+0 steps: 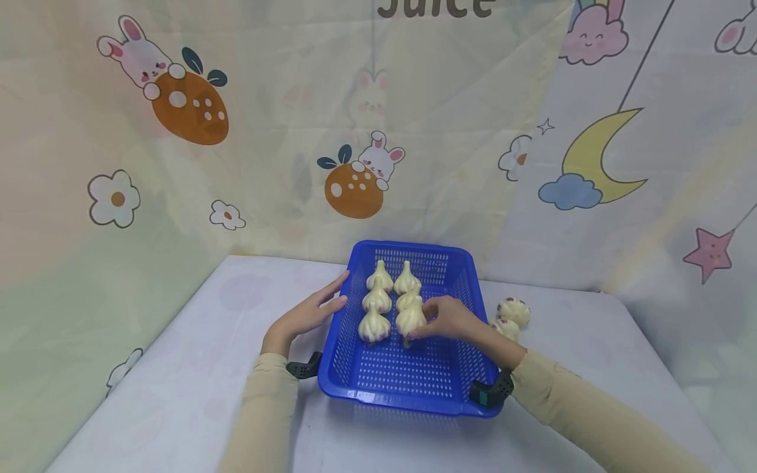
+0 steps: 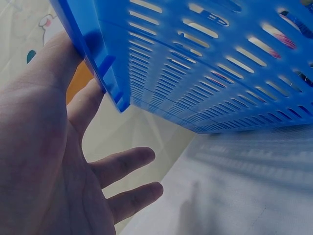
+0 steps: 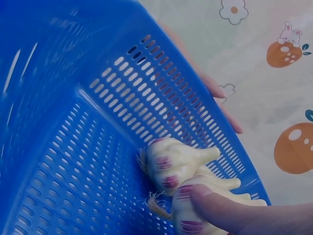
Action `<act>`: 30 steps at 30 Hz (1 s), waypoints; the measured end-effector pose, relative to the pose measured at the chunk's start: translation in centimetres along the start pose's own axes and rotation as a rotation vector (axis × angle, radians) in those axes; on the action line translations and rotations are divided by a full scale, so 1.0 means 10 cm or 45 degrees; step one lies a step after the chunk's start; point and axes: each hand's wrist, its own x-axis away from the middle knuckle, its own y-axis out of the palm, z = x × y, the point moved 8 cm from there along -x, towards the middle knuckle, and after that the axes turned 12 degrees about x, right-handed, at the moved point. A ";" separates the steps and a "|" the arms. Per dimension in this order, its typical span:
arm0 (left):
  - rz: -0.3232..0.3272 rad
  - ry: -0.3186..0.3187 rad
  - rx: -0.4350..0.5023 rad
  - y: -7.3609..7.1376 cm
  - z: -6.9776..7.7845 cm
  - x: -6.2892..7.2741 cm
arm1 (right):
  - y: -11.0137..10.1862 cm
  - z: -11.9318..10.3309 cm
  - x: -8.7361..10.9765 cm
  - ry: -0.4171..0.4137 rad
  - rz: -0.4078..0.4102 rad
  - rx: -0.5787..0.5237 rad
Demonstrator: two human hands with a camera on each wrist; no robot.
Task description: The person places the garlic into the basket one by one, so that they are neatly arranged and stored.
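Note:
A blue plastic basket point(image 1: 408, 403) with slotted walls stands on the table. Inside it are garlic bulbs in two columns; the left column includes a front bulb point(image 1: 374, 326). My right hand point(image 1: 454, 319) reaches in over the right wall and pinches the front garlic bulb point(image 1: 411, 318) of the right column. In the right wrist view, the thumb point(image 3: 215, 203) presses on this purple-streaked bulb; its far side is hidden. My left hand point(image 1: 304, 320) touches the basket's left rim from outside, and the left wrist view shows its other fingers point(image 2: 124, 166) spread and straight.
Outside the basket on the right, two more garlic bulbs, one farther back point(image 1: 514, 311) and one partly behind the right forearm point(image 1: 506, 330), lie on the white-covered table point(image 1: 177, 368). A patterned cloth point(image 1: 272, 131) hangs behind the table.

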 end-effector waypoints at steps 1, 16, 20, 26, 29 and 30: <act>0.004 0.005 0.003 -0.01 -0.04 -0.03 | 0.00 0.00 0.00 -0.003 0.002 0.006; 0.018 0.008 -0.002 -0.04 -0.26 -0.14 | 0.04 -0.03 0.00 -0.004 -0.009 0.070; 0.021 0.004 -0.006 -0.04 -0.27 -0.15 | 0.06 -0.04 -0.01 -0.010 -0.014 0.083; 0.018 0.006 0.009 -0.03 -0.27 -0.15 | 0.10 -0.05 -0.03 -0.041 -0.015 0.113; 0.017 0.003 0.018 -0.03 -0.27 -0.15 | 0.10 -0.07 -0.03 -0.080 0.002 0.124; 0.017 0.003 0.019 -0.03 -0.28 -0.15 | 0.10 -0.07 -0.03 -0.097 0.010 0.130</act>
